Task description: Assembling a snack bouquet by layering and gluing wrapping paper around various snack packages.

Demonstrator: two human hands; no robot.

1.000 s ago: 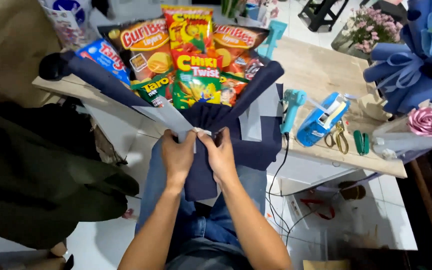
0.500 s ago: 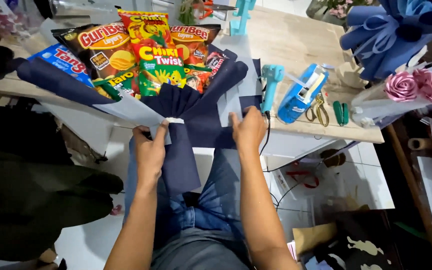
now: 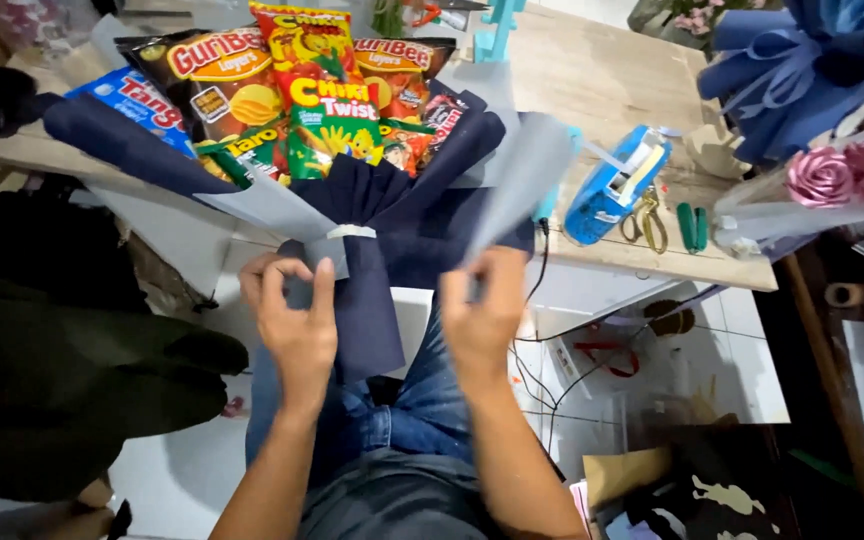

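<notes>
grey sheet now lifted higher

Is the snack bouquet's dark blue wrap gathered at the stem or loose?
Gathered. A pale band cinches the dark blue wrap below the snack bags; the left hand grips it there, the right hand holds a grey sheet.

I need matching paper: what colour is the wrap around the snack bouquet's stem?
Dark navy blue wrapping paper, with grey sheets layered beside it; the head view shows it clearly.
</notes>
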